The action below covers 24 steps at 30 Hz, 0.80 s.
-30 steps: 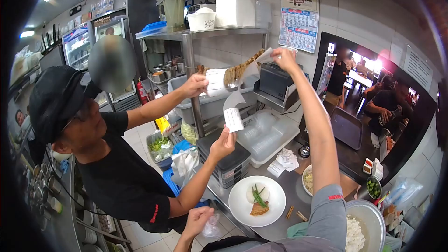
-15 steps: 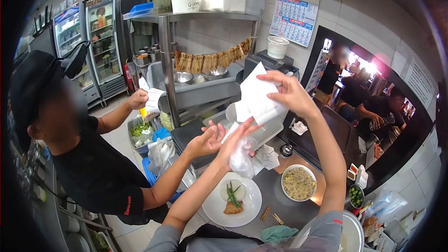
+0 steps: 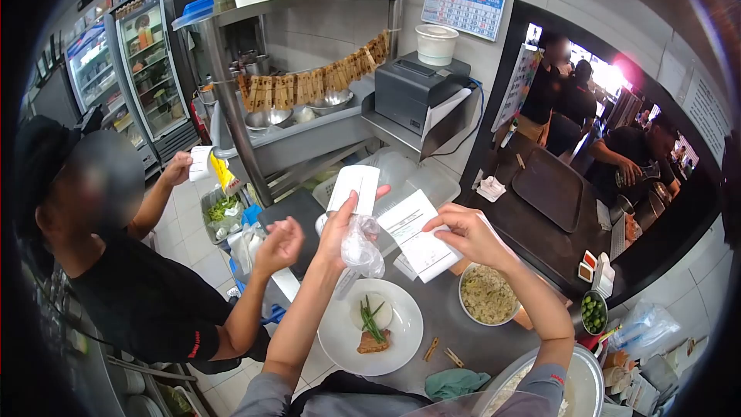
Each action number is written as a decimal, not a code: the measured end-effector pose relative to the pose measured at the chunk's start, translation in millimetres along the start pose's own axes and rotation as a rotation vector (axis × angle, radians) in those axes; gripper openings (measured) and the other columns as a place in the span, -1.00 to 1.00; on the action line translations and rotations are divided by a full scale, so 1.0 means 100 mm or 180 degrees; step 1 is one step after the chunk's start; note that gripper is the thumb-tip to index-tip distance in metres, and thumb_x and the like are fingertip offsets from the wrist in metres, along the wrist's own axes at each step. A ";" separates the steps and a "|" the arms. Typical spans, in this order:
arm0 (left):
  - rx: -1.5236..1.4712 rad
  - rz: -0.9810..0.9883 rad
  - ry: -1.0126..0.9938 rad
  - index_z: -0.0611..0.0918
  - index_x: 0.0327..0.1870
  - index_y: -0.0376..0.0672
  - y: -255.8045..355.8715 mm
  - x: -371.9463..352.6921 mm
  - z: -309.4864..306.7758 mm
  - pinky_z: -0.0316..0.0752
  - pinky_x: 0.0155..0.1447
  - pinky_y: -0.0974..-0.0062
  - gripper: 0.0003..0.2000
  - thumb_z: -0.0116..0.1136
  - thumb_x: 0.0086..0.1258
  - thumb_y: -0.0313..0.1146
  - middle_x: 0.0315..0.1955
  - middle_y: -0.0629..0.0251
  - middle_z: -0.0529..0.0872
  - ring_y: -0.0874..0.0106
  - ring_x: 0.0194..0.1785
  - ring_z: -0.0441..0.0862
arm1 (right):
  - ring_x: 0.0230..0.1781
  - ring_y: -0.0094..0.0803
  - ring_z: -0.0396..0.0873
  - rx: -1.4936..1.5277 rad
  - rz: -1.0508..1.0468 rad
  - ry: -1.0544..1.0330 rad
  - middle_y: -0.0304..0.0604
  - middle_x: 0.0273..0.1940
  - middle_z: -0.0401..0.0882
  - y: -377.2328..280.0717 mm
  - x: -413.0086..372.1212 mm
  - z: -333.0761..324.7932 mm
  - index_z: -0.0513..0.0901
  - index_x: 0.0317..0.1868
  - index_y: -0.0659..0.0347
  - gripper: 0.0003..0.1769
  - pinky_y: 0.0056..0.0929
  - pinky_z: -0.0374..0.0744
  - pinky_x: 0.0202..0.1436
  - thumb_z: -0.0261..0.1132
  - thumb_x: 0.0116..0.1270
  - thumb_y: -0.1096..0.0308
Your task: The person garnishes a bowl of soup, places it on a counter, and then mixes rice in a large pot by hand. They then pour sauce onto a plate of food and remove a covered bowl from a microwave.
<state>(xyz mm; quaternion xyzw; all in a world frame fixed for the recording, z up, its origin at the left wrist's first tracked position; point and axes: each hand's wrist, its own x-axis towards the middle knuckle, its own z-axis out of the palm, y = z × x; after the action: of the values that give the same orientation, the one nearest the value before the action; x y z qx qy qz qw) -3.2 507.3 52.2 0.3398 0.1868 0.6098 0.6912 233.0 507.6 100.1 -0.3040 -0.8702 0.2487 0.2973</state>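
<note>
My left hand (image 3: pixel 336 230) grips a white paper slip (image 3: pixel 356 187) and a crumpled clear plastic bag (image 3: pixel 363 249). In my right hand (image 3: pixel 465 236) is a printed receipt (image 3: pixel 414 233), pinched between thumb and fingers, its text facing up. The two papers are apart. Below my hands stands a white plate (image 3: pixel 332 344) with a mound of rice (image 3: pixel 376 312), green beans (image 3: pixel 373 323) and a browned piece of food (image 3: pixel 373 341). A bowl of fried rice (image 3: pixel 488 295) sits under my right forearm.
A co-worker (image 3: pixel 147 286) on the left holds a paper (image 3: pixel 200 164). Two clothespins (image 3: pixel 442 353) and a green cloth (image 3: pixel 455 383) lie on the counter. A receipt printer (image 3: pixel 421 91), a clothespin line (image 3: pixel 312 85) and a dark tray (image 3: pixel 547 188) are farther back.
The papers have come apart: my right hand has lowered with the receipt, and my left has shifted left with the slip and bag. The co-worker's nearer hand has drawn back. The view has shifted.
</note>
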 end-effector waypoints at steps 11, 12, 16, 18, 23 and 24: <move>0.1953 -0.0204 0.0385 0.52 -0.11 -0.36 -0.06 -0.17 0.29 0.44 -0.46 0.67 -0.73 0.18 0.15 -0.52 -0.37 0.19 0.67 0.56 -0.49 0.56 | -0.19 -0.23 0.51 -0.1011 0.1157 0.4428 -0.10 -0.30 0.55 3.31 -0.89 -1.36 0.63 -0.33 0.19 -0.73 -0.44 0.42 -0.07 0.20 -0.10 0.62; 0.2049 -0.0229 0.0186 0.52 -0.10 -0.36 -0.10 -0.15 0.32 0.46 -0.35 0.65 -0.71 0.19 0.13 -0.53 -0.34 0.20 0.67 0.55 -0.41 0.58 | -0.17 -0.20 0.53 -0.1072 0.1726 0.4361 -0.06 -0.29 0.57 3.74 -1.15 -1.32 0.64 -0.31 0.17 -0.73 -0.41 0.43 -0.05 0.19 -0.09 0.59; 0.2358 -0.0526 -0.0246 0.47 0.00 -0.31 -0.23 -0.10 0.24 0.43 -0.02 0.57 -0.61 0.23 0.10 -0.58 -0.18 0.28 0.62 0.56 -0.14 0.54 | -0.28 -0.01 0.54 -0.2314 0.3205 0.2783 0.10 -0.35 0.56 4.49 -1.95 -0.74 0.60 -0.37 0.22 -0.86 -0.19 0.48 -0.14 0.14 0.06 0.42; 0.2403 -0.0476 -0.0343 0.43 0.05 -0.30 -0.30 -0.04 0.21 0.42 0.00 0.57 -0.56 0.24 0.10 -0.56 -0.14 0.28 0.60 0.55 -0.09 0.53 | -0.11 -0.02 0.45 -0.2647 0.3995 0.2397 0.04 -0.09 0.44 4.43 -2.09 -0.44 0.60 -0.29 0.20 -0.82 -0.11 0.47 -0.18 0.15 0.09 0.38; 0.2467 -0.0645 -0.0647 0.35 0.13 -0.28 -0.36 0.02 0.12 0.37 0.10 0.56 -0.49 0.23 0.11 -0.58 -0.06 0.27 0.56 0.54 0.01 0.50 | 0.08 -0.08 0.27 -0.3172 0.4137 0.1470 -0.06 0.07 0.30 4.42 -1.93 -0.48 0.55 -0.08 0.12 -0.71 -0.01 0.29 0.12 0.08 0.17 0.34; 0.2430 -0.0632 -0.0629 0.34 0.14 -0.27 -0.37 0.03 0.12 0.35 0.12 0.56 -0.47 0.23 0.11 -0.58 -0.05 0.27 0.56 0.54 0.02 0.49 | 0.12 -0.06 0.25 -0.2869 0.4304 0.1189 -0.06 0.11 0.29 4.48 -1.93 -0.54 0.52 -0.02 0.11 -0.67 0.02 0.24 0.17 0.06 0.18 0.35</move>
<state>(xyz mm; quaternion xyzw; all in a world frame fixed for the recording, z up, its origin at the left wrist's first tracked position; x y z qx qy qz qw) 31.8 506.4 35.2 0.6093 0.3643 0.3914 0.5855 562.7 700.5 -207.5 -0.8871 -0.4527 -0.0531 0.0732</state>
